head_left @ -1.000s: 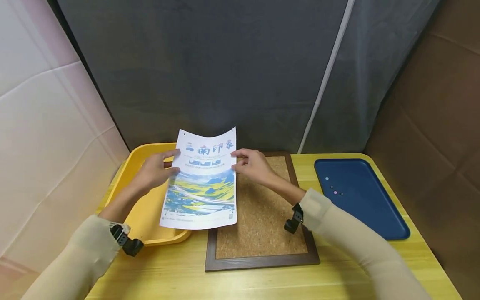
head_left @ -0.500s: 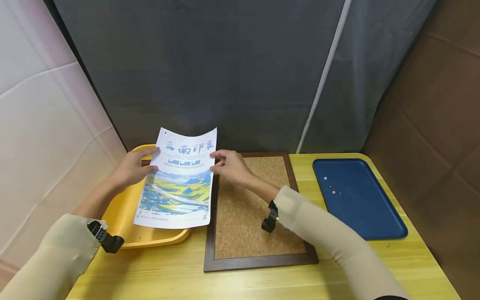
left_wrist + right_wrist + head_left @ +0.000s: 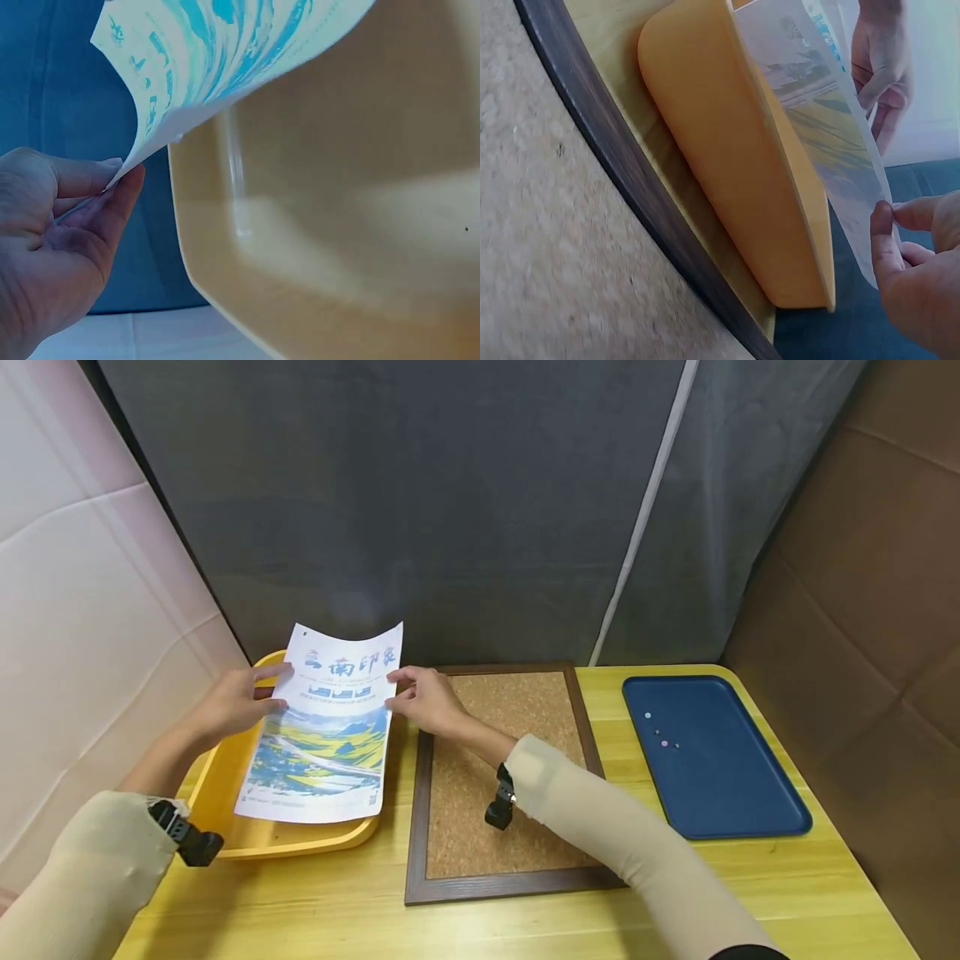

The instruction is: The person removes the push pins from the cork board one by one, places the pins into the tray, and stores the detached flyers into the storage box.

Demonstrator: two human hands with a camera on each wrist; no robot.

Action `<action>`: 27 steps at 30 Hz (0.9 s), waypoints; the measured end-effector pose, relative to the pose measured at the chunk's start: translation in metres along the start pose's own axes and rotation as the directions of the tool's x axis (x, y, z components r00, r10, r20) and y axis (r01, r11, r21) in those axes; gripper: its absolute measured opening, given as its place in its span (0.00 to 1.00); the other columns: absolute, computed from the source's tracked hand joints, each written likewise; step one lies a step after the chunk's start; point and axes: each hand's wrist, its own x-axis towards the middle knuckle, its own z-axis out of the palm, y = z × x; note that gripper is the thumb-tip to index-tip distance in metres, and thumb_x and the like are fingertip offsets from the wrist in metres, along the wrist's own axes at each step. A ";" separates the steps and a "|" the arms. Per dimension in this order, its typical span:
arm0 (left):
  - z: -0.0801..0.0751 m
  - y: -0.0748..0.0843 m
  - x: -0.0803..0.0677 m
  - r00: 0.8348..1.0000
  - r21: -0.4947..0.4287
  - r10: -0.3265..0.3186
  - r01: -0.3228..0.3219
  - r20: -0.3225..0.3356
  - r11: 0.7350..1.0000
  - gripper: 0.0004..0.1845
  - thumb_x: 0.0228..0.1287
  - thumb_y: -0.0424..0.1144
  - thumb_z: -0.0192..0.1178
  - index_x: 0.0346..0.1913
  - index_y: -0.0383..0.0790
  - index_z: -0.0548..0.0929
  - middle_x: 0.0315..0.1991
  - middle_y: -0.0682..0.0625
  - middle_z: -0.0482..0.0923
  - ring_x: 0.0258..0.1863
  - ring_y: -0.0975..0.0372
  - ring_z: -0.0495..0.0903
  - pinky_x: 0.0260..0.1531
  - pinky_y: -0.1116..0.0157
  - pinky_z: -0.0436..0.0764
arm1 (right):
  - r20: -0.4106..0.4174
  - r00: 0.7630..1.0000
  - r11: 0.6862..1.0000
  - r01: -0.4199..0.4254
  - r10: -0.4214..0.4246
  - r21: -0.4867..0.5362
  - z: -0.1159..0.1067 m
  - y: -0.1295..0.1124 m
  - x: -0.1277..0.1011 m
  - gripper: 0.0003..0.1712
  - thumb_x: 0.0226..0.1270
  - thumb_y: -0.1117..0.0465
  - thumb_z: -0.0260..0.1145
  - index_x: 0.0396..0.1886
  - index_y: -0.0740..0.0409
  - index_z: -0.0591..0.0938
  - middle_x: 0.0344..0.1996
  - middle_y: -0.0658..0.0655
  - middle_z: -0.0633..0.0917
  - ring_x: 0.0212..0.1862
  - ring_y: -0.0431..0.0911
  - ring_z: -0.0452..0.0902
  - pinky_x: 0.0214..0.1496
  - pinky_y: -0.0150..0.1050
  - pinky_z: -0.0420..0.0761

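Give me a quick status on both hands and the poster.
Left hand and right hand pinch the poster by its side edges. Poster held above the yellow tray. Nothing in the way.

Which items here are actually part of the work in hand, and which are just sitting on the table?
In use:
- printed poster, held at its side edges by the left hand and right hand
- yellow tray, directly under the poster

Lying about:
- cork board in its dark frame
- blue tray with a few small pins
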 end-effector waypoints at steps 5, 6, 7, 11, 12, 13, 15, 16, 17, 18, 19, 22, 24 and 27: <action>-0.002 -0.012 -0.002 1.000 -0.005 -0.016 0.016 0.015 1.000 0.38 0.75 0.27 0.61 0.81 0.24 0.56 0.73 0.19 0.63 0.67 0.26 0.72 0.61 0.41 0.76 | 0.002 1.000 1.000 -0.005 0.005 -0.005 0.016 0.000 0.003 0.23 0.73 0.64 0.72 0.65 0.62 0.83 0.37 0.57 0.92 0.36 0.44 0.88 0.29 0.29 0.75; -0.002 -0.014 -0.003 1.000 -0.003 -0.026 0.026 0.018 1.000 0.38 0.75 0.28 0.61 0.81 0.25 0.56 0.73 0.19 0.62 0.67 0.26 0.71 0.62 0.41 0.75 | 0.002 1.000 1.000 -0.010 0.010 -0.006 0.019 0.000 0.004 0.23 0.73 0.64 0.72 0.65 0.62 0.83 0.36 0.57 0.92 0.36 0.44 0.88 0.28 0.29 0.75; -0.002 -0.017 -0.004 0.999 -0.002 -0.034 0.034 0.019 0.999 0.38 0.75 0.28 0.61 0.81 0.26 0.56 0.73 0.19 0.62 0.67 0.26 0.71 0.62 0.41 0.76 | 0.001 1.000 1.000 -0.015 0.015 -0.013 0.022 0.000 0.004 0.23 0.73 0.64 0.72 0.65 0.62 0.83 0.36 0.56 0.92 0.35 0.43 0.88 0.28 0.29 0.74; -0.001 -0.028 -0.008 0.998 0.004 -0.063 0.063 0.028 0.998 0.40 0.75 0.30 0.63 0.82 0.27 0.55 0.73 0.20 0.62 0.66 0.27 0.72 0.61 0.43 0.77 | -0.007 0.999 0.999 -0.031 0.031 -0.018 0.032 0.001 0.007 0.22 0.72 0.65 0.74 0.63 0.63 0.84 0.34 0.56 0.92 0.30 0.38 0.86 0.27 0.28 0.75; -0.001 -0.030 -0.009 0.997 0.004 -0.070 0.069 0.030 0.998 0.40 0.75 0.31 0.63 0.82 0.27 0.56 0.72 0.20 0.63 0.66 0.27 0.73 0.61 0.43 0.77 | -0.009 0.999 0.999 -0.033 0.032 -0.019 0.034 0.002 0.008 0.22 0.71 0.65 0.74 0.63 0.63 0.84 0.35 0.56 0.92 0.30 0.37 0.86 0.27 0.28 0.76; 0.000 -0.032 -0.009 0.997 0.003 -0.074 0.074 0.032 0.997 0.40 0.75 0.31 0.63 0.82 0.28 0.56 0.72 0.20 0.62 0.65 0.27 0.73 0.61 0.43 0.77 | -0.010 0.999 0.999 -0.032 0.032 -0.022 0.036 0.002 0.009 0.22 0.71 0.65 0.74 0.63 0.63 0.84 0.35 0.57 0.92 0.30 0.36 0.85 0.27 0.27 0.77; 0.000 -0.036 -0.009 0.996 0.004 -0.082 0.082 0.037 0.997 0.40 0.75 0.32 0.63 0.82 0.29 0.55 0.72 0.20 0.62 0.65 0.28 0.73 0.60 0.43 0.78 | -0.012 1.000 0.999 -0.029 0.029 -0.033 0.039 0.003 0.010 0.22 0.71 0.65 0.74 0.62 0.64 0.84 0.38 0.58 0.92 0.30 0.36 0.85 0.28 0.27 0.78; 0.001 -0.037 -0.009 0.995 0.006 -0.088 0.087 0.040 0.996 0.40 0.75 0.32 0.63 0.82 0.29 0.55 0.72 0.20 0.62 0.65 0.28 0.74 0.60 0.43 0.78 | -0.013 1.000 0.999 -0.029 0.028 -0.044 0.040 0.004 0.010 0.22 0.71 0.65 0.74 0.62 0.64 0.84 0.40 0.58 0.92 0.30 0.35 0.85 0.29 0.26 0.78; 0.001 -0.038 -0.009 0.995 0.007 -0.091 0.091 0.043 0.996 0.40 0.75 0.32 0.63 0.83 0.30 0.55 0.72 0.20 0.63 0.64 0.29 0.74 0.60 0.44 0.78 | -0.012 1.000 0.998 -0.025 0.025 -0.054 0.041 0.004 0.010 0.22 0.71 0.65 0.74 0.62 0.64 0.85 0.42 0.58 0.92 0.30 0.35 0.85 0.29 0.26 0.78; 0.002 -0.039 -0.009 0.995 0.008 -0.094 0.094 0.046 0.996 0.40 0.75 0.32 0.63 0.83 0.30 0.55 0.72 0.20 0.63 0.64 0.29 0.75 0.60 0.44 0.79 | -0.012 1.000 0.998 -0.025 0.024 -0.066 0.043 0.004 0.011 0.21 0.71 0.65 0.74 0.62 0.64 0.85 0.44 0.58 0.92 0.30 0.34 0.84 0.30 0.26 0.78; 0.002 -0.040 -0.009 0.995 0.010 -0.092 0.092 0.049 0.996 0.40 0.75 0.32 0.63 0.83 0.30 0.55 0.72 0.20 0.63 0.63 0.29 0.75 0.60 0.44 0.79 | -0.014 1.000 0.997 -0.025 0.024 -0.076 0.044 0.005 0.011 0.21 0.70 0.65 0.75 0.61 0.64 0.85 0.46 0.58 0.91 0.31 0.34 0.84 0.30 0.25 0.78; 0.004 -0.041 -0.009 0.996 0.020 -0.079 0.078 0.049 0.997 0.40 0.75 0.31 0.63 0.82 0.29 0.56 0.71 0.20 0.65 0.63 0.29 0.75 0.60 0.44 0.79 | -0.012 1.000 0.993 -0.029 0.027 -0.110 0.047 0.005 0.011 0.21 0.71 0.64 0.75 0.61 0.63 0.85 0.49 0.58 0.91 0.31 0.33 0.83 0.31 0.25 0.78; 0.005 -0.042 -0.009 0.997 0.025 -0.069 0.068 0.048 0.997 0.39 0.75 0.31 0.63 0.82 0.27 0.57 0.71 0.20 0.65 0.63 0.28 0.76 0.59 0.44 0.79 | -0.009 0.999 0.991 -0.032 0.031 -0.131 0.049 0.005 0.011 0.21 0.71 0.63 0.75 0.62 0.62 0.85 0.50 0.57 0.91 0.32 0.34 0.84 0.33 0.25 0.77; 0.006 -0.044 -0.008 0.997 0.034 -0.057 0.055 0.049 0.998 0.40 0.74 0.30 0.64 0.81 0.25 0.56 0.71 0.19 0.65 0.64 0.27 0.74 0.59 0.43 0.79 | -0.016 0.999 0.985 -0.033 0.031 -0.167 0.050 0.005 0.011 0.24 0.70 0.62 0.76 0.63 0.61 0.85 0.50 0.56 0.90 0.35 0.35 0.85 0.35 0.24 0.78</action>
